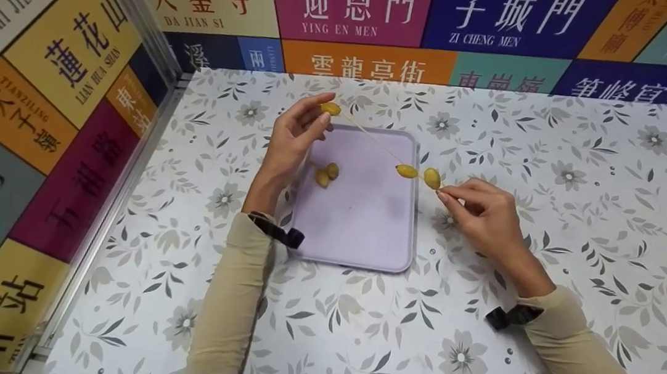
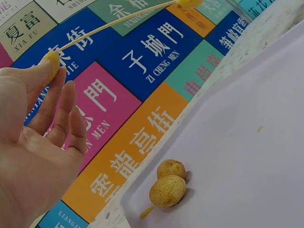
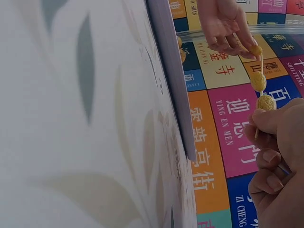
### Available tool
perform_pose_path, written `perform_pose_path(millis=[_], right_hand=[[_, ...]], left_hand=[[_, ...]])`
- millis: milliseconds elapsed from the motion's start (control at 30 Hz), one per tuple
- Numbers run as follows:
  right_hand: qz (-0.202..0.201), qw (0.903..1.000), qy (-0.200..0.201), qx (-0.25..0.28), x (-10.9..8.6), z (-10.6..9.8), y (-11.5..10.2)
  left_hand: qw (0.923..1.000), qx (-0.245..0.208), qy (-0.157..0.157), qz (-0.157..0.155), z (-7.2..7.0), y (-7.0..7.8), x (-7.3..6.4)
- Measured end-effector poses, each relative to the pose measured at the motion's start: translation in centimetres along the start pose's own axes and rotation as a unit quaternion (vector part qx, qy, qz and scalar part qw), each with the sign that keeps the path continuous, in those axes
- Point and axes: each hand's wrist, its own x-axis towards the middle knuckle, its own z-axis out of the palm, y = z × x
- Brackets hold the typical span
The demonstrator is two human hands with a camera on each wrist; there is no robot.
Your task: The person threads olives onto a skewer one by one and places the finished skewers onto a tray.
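Observation:
A thin pale skewer [image 1: 371, 136] slants between the two hands above the tray. My left hand [image 1: 296, 137] pinches a yellowish olive-like fruit [image 1: 330, 108] at its far end, between thumb and forefinger; its other fingers are loosely bent in the left wrist view. Two more such fruits [image 1: 432, 177] sit on the skewer near the opposite end, where my right hand [image 1: 485, 215] pinches the stick with thumb and finger just below them. On the lilac tray [image 1: 359, 239] lie two similar fruits [image 2: 167, 191] side by side, a short stick end showing beside them.
The tray rests on a table [image 1: 470, 300] covered in leaf-and-flower pattern. Colourful panels [image 1: 353, 3] with printed lettering stand behind the table and along its left side. A few tiny crumbs [image 2: 260, 128] dot the tray.

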Motion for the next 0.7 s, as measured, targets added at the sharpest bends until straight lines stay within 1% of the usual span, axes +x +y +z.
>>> perform_pose_path(millis=[200,400,567,700], right_hand=[[-0.001,1.0000,0.004,-0.002,0.04,0.08,-0.04],[0.000,1.0000,-0.001,-0.002,0.04,-0.03,0.04],[-0.012,0.9998,0.013,-0.001,-0.02,0.04,0.21],[-0.015,0.9997,0.017,-0.005,-0.01,0.06,0.30]], left_hand=[[0.9999,0.005,0.003,-0.011,-0.05,-0.26,0.04],[0.9999,0.012,-0.003,-0.010,-0.03,-0.23,0.02],[0.9997,0.021,-0.009,-0.009,0.01,-0.31,-0.09],[0.9995,0.026,-0.012,-0.014,0.04,-0.27,-0.13]])
